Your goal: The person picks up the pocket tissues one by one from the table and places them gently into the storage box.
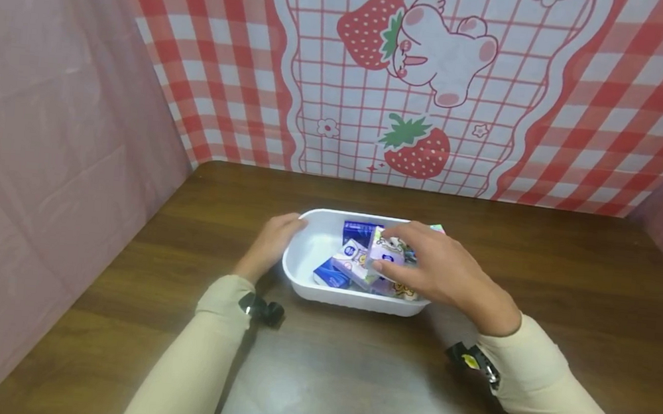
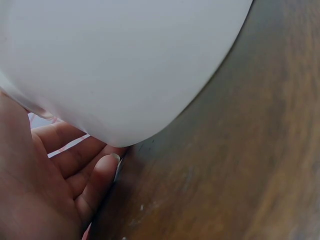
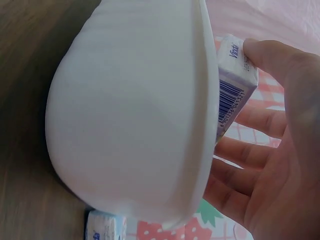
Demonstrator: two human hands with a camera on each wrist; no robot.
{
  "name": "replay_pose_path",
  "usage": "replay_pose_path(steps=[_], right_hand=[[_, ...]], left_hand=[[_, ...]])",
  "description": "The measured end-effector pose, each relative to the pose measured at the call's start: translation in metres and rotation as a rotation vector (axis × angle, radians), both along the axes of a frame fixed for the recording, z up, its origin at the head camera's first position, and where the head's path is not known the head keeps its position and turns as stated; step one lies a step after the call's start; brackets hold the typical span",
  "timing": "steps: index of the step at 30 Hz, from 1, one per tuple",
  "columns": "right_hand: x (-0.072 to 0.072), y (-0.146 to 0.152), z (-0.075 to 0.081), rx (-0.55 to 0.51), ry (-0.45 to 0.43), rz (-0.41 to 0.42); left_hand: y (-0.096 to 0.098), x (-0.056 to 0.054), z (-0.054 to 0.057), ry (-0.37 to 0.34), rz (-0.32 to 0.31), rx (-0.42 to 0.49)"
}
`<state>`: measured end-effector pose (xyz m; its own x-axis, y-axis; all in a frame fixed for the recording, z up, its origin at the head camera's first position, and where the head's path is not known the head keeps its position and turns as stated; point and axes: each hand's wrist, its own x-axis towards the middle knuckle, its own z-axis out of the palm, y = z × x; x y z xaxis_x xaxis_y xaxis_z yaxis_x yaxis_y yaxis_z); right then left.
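Observation:
A white plastic basin stands on the table with several small tissue packs in it, among them a dark blue pack and a blue-and-white pack. My right hand is over the basin's right half, pinching a white-and-purple tissue pack marked Vinda between thumb and fingers, close to the rim. At the basin's left end, my left hand touches the outer wall, fingers loosely bent against it and thumb low near the base. The left wrist view shows no finger wrapped over the rim.
Another tissue pack lies on the table just beyond the basin's right end. A brown wooden table spreads around the basin. Behind it hangs a red-and-white checked cloth, with a pale pink curtain at the left.

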<state>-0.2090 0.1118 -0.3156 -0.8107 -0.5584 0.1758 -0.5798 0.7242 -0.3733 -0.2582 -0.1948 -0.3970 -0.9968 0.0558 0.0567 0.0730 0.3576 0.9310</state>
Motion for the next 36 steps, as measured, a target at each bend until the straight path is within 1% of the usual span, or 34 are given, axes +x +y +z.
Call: replay_pose_path(steps=[4,13,21,24,31,36], right_hand=[[0.001,-0.004,-0.002,-0.008,0.007,0.024],[0.002,-0.012,-0.006,0.006,0.034,0.07],[0.003,-0.016,-0.008,0.006,0.063,0.088],[0.004,-0.018,-0.008,0.011,0.058,0.088],[0.004,-0.023,-0.007,0.02,0.013,0.072],[0.004,-0.025,-0.007,0.017,0.005,0.066]], left_hand=[[0.001,0.0,-0.001,0.02,-0.004,-0.001],[0.002,-0.001,-0.002,0.013,0.004,-0.007],[0.001,0.0,-0.001,0.006,0.007,-0.015],[0.001,0.0,-0.001,0.01,0.009,-0.019],[0.0,0.0,0.0,-0.001,0.012,-0.022],[0.0,0.0,-0.001,-0.002,0.012,-0.018]])
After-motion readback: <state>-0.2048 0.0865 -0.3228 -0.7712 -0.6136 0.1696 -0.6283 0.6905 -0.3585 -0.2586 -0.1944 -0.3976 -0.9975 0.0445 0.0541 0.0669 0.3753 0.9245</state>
